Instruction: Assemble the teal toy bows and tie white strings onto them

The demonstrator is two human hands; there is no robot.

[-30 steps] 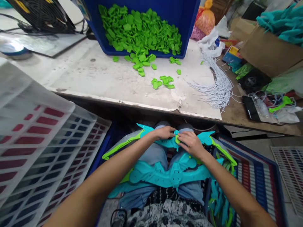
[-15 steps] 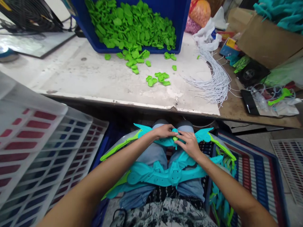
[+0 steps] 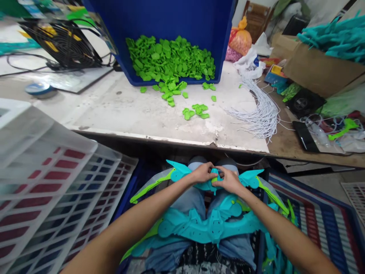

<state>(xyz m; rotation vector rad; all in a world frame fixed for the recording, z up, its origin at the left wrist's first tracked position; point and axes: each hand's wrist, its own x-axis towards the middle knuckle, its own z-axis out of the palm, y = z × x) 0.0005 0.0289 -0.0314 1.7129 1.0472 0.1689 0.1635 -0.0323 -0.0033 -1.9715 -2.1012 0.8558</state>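
A teal toy bow [image 3: 251, 176] with lime-green limbs lies across my knees, below the table edge. My left hand [image 3: 203, 172] is closed on its middle from the left. My right hand [image 3: 228, 179] is closed on the same spot from the right, pinching a small green piece [image 3: 214, 179] against the bow's centre. A second teal bow [image 3: 208, 225] lies across my lap, nearer my body. Loose green pieces [image 3: 196, 110] are scattered on the white table [image 3: 119, 110], spilling from a tipped blue bin [image 3: 176, 23] full of them.
White slotted crates [image 3: 51, 182] stand stacked at my left. A bundle of white cords [image 3: 264, 112] lies at the table's right end. More teal and green bows [image 3: 273, 251] stand in a crate at my right. A fan [image 3: 61, 43], cardboard box [image 3: 313, 68] and clutter sit farther back.
The camera has tilted up, showing more of the blue bin. My hands have drawn closer together on the bow's centre, still on the green piece.
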